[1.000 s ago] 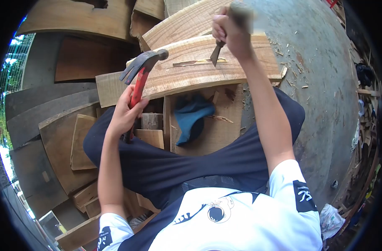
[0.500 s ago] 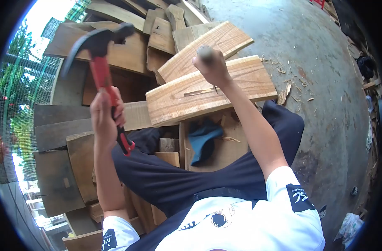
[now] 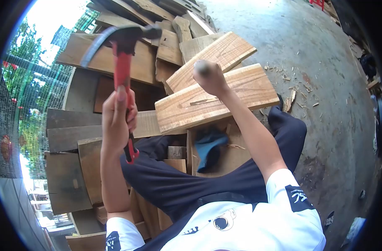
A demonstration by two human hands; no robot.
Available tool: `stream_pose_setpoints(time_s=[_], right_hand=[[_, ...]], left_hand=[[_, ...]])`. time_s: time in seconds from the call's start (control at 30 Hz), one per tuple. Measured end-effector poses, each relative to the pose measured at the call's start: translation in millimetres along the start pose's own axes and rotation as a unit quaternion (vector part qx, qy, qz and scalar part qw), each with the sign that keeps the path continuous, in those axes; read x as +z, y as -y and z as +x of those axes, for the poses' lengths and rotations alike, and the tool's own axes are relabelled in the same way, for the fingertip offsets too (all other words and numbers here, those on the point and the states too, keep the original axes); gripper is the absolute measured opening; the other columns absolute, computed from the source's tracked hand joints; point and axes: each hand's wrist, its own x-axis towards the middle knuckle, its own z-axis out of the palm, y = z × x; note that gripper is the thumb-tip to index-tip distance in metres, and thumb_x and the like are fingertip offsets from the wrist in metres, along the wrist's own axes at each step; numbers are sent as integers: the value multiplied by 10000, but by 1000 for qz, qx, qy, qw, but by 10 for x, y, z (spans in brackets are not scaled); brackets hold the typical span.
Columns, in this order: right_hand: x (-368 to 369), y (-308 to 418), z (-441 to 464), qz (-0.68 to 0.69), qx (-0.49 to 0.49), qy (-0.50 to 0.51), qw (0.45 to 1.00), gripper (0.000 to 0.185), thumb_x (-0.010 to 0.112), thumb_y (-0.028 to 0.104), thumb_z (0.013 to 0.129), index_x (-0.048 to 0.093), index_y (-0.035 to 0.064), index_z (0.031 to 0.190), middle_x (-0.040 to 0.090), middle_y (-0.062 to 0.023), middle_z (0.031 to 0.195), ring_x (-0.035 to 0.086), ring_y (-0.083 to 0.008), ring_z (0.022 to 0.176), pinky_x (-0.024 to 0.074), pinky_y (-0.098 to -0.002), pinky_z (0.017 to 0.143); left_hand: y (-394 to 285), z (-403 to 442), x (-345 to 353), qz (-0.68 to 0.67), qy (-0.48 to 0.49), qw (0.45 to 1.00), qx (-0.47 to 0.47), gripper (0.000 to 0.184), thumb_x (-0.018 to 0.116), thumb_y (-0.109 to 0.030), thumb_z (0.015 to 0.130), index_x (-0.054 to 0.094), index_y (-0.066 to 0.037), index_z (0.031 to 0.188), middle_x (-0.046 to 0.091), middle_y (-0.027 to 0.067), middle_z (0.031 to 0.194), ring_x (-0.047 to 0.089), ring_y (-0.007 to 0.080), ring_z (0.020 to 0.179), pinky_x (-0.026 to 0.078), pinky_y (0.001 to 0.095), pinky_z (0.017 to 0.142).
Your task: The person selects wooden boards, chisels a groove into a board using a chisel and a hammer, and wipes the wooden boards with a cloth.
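Observation:
My left hand (image 3: 119,111) is closed round the red and black handle of a claw hammer (image 3: 123,69), its head raised above the wood pile at the left. My right hand (image 3: 210,79) grips a chisel (image 3: 203,68), seen nearly end-on over a pale plank (image 3: 241,92). The chisel's blade is hidden behind the hand. Beside it, a long splintered groove (image 3: 203,101) runs along the plank's face. The plank lies across in front of my legs, and another pale plank (image 3: 220,54) lies just beyond it.
Stacked boards (image 3: 68,180) fill the left side and the far left. A blue cloth (image 3: 207,152) lies on wood between my legs. Wood chips (image 3: 289,99) are scattered on the concrete floor (image 3: 325,104) at the right. Green netting (image 3: 44,92) hangs at the far left.
The hammer has gone from low beside the plank to raised, with my left hand still round it. My right hand has brought the chisel upright over the plank. The view has shifted.

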Motion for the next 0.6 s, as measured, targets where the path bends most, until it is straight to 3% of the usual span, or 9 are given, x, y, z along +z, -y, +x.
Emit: stream_pose_setpoints(time_s=[0.13, 0.17, 0.2, 0.3, 0.37, 0.47, 0.5, 0.57, 0.6], right_hand=[[31, 5, 4, 1, 20, 8, 1000, 151, 660, 101, 744, 562, 3, 682, 585, -163, 623, 565, -273, 548, 461, -368, 555], [27, 22, 4, -3, 34, 19, 999, 147, 664, 109, 739, 574, 4, 690, 599, -170, 638, 593, -299, 574, 471, -376, 569], [32, 40, 0, -6, 32, 24, 999, 147, 664, 109, 739, 574, 4, 690, 599, -170, 638, 593, -299, 574, 471, -376, 569], [28, -29, 29, -2, 24, -8, 1000, 133, 677, 115, 719, 598, 8, 706, 609, -186, 640, 637, -338, 620, 481, -395, 579], [21, -85, 3, -9, 35, 1, 999, 140, 675, 104, 719, 577, 8, 691, 600, -178, 629, 616, -322, 585, 472, -385, 560], [4, 8, 8, 7, 34, -7, 999, 158, 671, 101, 724, 553, 8, 676, 597, -170, 629, 594, -312, 565, 465, -375, 550], [4, 22, 15, 5, 29, -1, 1000, 153, 672, 103, 724, 559, 9, 681, 597, -173, 632, 592, -312, 564, 467, -377, 551], [52, 45, -10, 5, 26, -4, 1000, 146, 674, 108, 721, 569, 12, 689, 596, -181, 639, 592, -315, 569, 471, -381, 560], [51, 12, -11, 1, 20, -14, 1000, 144, 676, 111, 719, 573, 13, 693, 596, -186, 644, 593, -317, 576, 475, -384, 568]], left_hand=[[51, 26, 179, -3, 1, 998, 59, 487, 416, -540, 1008, 490, -64, 936, 377, -50, 589, 338, 19, 437, 260, 209, 378], [40, 6, 281, 37, 10, 998, -57, 421, 441, -445, 1028, 520, -67, 859, 418, -47, 605, 369, 33, 460, 283, 208, 405], [364, 108, 280, 212, 108, 971, -4, 420, 455, -436, 1024, 518, -84, 803, 424, -52, 609, 377, 35, 465, 293, 212, 403], [166, 155, 146, 84, 104, 983, -122, 426, 475, -463, 1013, 507, -106, 782, 412, -63, 592, 359, 14, 459, 291, 207, 390], [41, 121, 149, 21, 23, 999, -14, 455, 474, -515, 997, 515, -85, 855, 389, -72, 576, 343, -3, 436, 252, 187, 362], [-67, 102, 79, -71, 1, 993, 93, 483, 438, -538, 1002, 497, -65, 922, 367, -54, 580, 344, 13, 427, 275, 198, 375], [-8, 96, 143, -63, -17, 991, 113, 491, 407, -537, 1013, 484, -76, 863, 389, -42, 585, 359, 31, 430, 284, 208, 383], [154, 66, 389, 72, -9, 997, -14, 464, 399, -511, 1024, 435, -107, 797, 381, -51, 573, 332, 17, 421, 246, 200, 361], [424, 110, 427, 117, 94, 988, -23, 446, 436, -447, 1031, 437, -94, 758, 391, -47, 577, 360, 22, 458, 263, 200, 389]])
